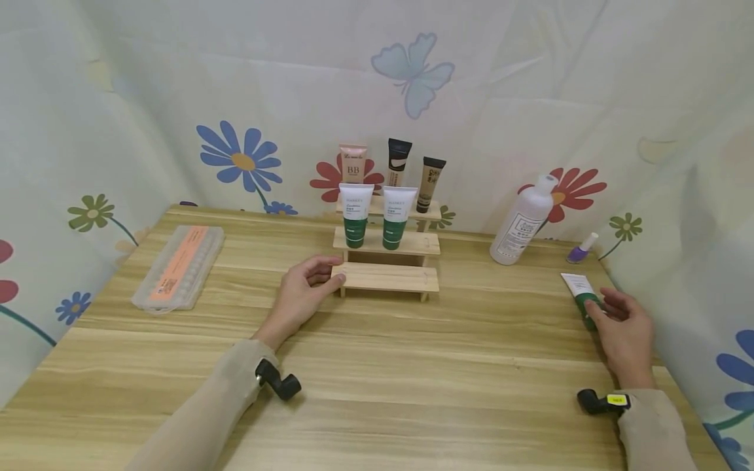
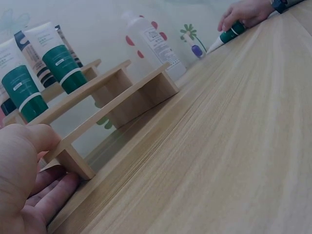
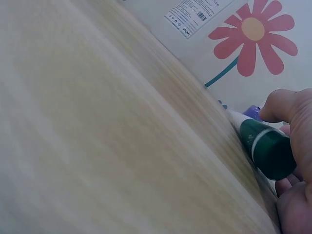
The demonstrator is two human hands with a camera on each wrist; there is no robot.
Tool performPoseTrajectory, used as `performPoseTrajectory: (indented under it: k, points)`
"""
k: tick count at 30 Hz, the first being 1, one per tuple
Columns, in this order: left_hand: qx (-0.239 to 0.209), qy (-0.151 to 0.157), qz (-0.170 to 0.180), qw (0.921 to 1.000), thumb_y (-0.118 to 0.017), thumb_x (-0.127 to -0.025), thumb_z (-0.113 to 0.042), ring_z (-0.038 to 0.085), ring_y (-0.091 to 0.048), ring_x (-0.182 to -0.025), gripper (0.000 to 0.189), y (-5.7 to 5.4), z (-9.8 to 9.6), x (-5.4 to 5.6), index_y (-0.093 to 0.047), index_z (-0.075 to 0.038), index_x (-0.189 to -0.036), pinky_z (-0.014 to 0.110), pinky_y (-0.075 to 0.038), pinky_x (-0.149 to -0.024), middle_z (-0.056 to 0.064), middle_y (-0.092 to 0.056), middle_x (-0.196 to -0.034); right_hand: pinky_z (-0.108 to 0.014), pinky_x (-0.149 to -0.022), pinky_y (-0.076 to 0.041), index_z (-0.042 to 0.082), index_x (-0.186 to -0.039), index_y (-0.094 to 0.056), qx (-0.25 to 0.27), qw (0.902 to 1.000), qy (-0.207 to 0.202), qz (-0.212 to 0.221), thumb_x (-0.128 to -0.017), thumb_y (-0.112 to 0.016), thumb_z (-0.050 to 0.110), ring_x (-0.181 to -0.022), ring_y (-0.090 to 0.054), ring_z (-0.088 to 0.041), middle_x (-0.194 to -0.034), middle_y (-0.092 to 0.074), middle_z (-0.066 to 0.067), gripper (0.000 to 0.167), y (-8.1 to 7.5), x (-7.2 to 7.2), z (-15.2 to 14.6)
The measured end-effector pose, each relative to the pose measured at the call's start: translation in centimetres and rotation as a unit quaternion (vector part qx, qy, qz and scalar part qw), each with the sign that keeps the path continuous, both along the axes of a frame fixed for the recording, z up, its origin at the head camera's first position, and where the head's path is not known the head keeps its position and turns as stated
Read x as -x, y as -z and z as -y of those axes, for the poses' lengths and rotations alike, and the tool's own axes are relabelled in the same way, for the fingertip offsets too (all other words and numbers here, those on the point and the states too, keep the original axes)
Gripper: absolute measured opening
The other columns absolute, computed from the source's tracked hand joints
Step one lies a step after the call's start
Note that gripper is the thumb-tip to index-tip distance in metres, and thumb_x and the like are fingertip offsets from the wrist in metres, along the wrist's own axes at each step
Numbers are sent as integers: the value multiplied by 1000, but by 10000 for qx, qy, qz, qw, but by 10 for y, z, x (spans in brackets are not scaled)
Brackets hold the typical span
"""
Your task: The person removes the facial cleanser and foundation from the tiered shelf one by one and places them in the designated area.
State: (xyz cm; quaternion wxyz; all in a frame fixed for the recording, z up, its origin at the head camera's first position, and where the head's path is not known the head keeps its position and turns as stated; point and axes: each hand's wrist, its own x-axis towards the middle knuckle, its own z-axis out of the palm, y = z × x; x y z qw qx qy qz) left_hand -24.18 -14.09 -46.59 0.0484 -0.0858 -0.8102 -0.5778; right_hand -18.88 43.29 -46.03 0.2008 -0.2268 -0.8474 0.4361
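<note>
A three-tier wooden stand (image 1: 385, 278) is at the middle of the table. My left hand (image 1: 302, 291) grips the left end of its lowest step, thumb on the board and fingers beside the leg, as the left wrist view shows. Two white-and-green tubes, one left (image 1: 356, 216) and one right (image 1: 398, 218), stand on the middle step. At the table's right side my right hand (image 1: 627, 333) holds another white-and-green tube (image 1: 580, 291) between thumb and fingers. That tube lies low against the table, its white end pointing away; in the right wrist view its green cap (image 3: 273, 156) faces the camera.
On the top step stand a pink BB tube (image 1: 353, 167), a black-capped tube (image 1: 398, 160) and a gold-and-black tube (image 1: 431, 183). A clear pump bottle (image 1: 523, 226) and purple nail polish (image 1: 580, 250) are back right. A plastic case (image 1: 179, 268) lies left. Patterned curtain (image 1: 283, 78) surrounds the table.
</note>
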Motion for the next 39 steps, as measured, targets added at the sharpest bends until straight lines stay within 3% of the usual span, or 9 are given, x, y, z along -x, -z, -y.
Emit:
performPoseTrajectory:
  k: [6, 12, 14, 17, 22, 28, 31, 34, 39]
  points:
    - [-50, 10, -31, 10000, -84, -104, -30, 25, -73, -117, 37, 0, -1, 0, -77, -15, -138, 45, -58, -110, 10, -78, -125, -10, -99, -46, 11, -157, -63, 42, 9997, 108, -228, -105, -78, 26, -122, -59, -5, -148, -63, -6, 56, 0, -1, 1]
    - [10, -46, -8, 10000, -84, -104, -28, 23, -73, -116, 35, 2, -1, 1, -77, -16, -136, 42, -59, -108, 8, -78, -125, -23, -110, -41, 21, -154, -64, 416, 9870, 780, -1344, -101, -80, 23, -130, -54, -3, -139, -59, 16, 56, -6, -2, 9]
    - [11, -54, -9, 10000, -84, -104, -27, 23, -73, -116, 35, 2, -1, 1, -77, -16, -136, 42, -59, -108, 8, -78, -125, -23, -106, -38, 24, -153, -64, 339, 9798, 989, -1703, -100, -81, 25, -131, -53, -2, -139, -58, 19, 56, -13, -3, 17]
    - [1, -39, -21, 10000, -83, -105, -27, 24, -73, -117, 35, 2, -1, 1, -77, -15, -137, 44, -59, -109, 10, -78, -127, -23, -104, -33, 24, -153, -63, 435, 9714, 952, -2132, -99, -81, 24, -135, -51, -3, -142, -57, 16, 57, -31, -2, 38]
    - [-30, -11, -17, 10000, -83, -105, -28, 26, -73, -118, 36, 2, -1, 1, -77, -15, -137, 46, -58, -110, 11, -78, -127, -27, -102, -35, 21, -154, -61, 661, 9599, 469, -2682, -99, -81, 20, -137, -48, -8, -144, -54, 11, 58, -62, 7, 76]
    - [-28, -8, -30, 10000, -83, -105, -28, 25, -73, -117, 36, 3, -2, 0, -77, -14, -138, 45, -58, -109, 11, -78, -126, -26, -97, -53, 20, -155, -58, 841, 9461, -378, -3105, -98, -86, 12, -136, -53, -16, -145, -55, 4, 64, -76, 28, 111]
    - [-41, -23, -47, 10000, -83, -105, -28, 25, -73, -116, 36, 4, -1, 1, -77, -13, -137, 44, -59, -108, 11, -78, -126, -31, -99, -54, 24, -157, -54, 1135, 9378, -792, -3185, -98, -86, 8, -139, -53, -20, -146, -54, 1, 69, -84, 35, 136]
    - [-38, -23, -78, 10000, -83, -105, -28, 25, -73, -116, 36, 4, 0, 2, -77, -13, -137, 43, -59, -108, 11, -78, -126, -34, -98, -56, 21, -157, -54, 1552, 9179, -1266, -3425, -95, -87, 3, -138, -55, -29, -145, -53, -7, 73, -91, 42, 163]
    - [-36, -3, -107, 9999, -83, -104, -28, 24, -73, -115, 35, 4, -1, 3, -77, -14, -137, 35, -60, -104, 10, -78, -125, -33, -96, -60, 21, -159, -52, 1771, 8970, -1951, -3548, -93, -89, 6, -134, -58, -33, -147, -52, -12, 77, -95, 52, 206]
